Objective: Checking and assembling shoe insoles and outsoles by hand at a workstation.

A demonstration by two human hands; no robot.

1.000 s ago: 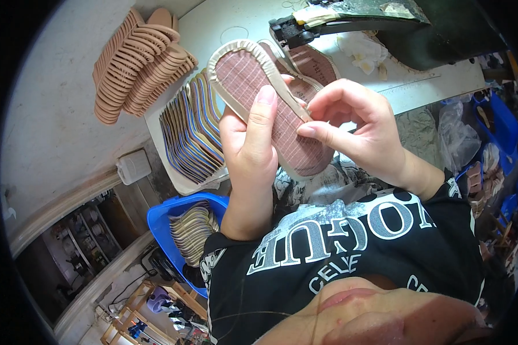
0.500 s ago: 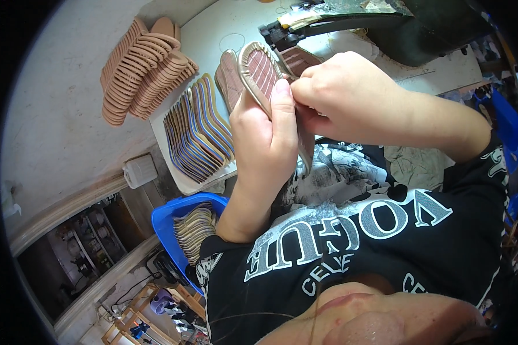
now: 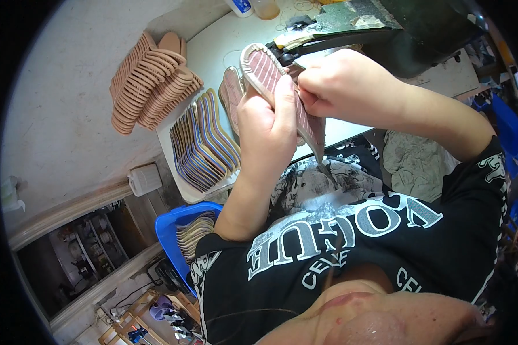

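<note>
While the left hand (image 3: 269,129) grips a pink ribbed sole (image 3: 270,75) on edge above the worktop's (image 3: 213,52) near edge, the right hand (image 3: 342,86) is clenched on the sole's right rim, apparently pinching its pale border, though the fingertips are hidden. Another sole (image 3: 233,95) lies just behind, beside a fanned row of blue-edged insoles (image 3: 204,144) filling the near left corner. A stack of tan soles (image 3: 152,80) sits off the left edge. A dark machine (image 3: 374,29) crowds the far right side.
</note>
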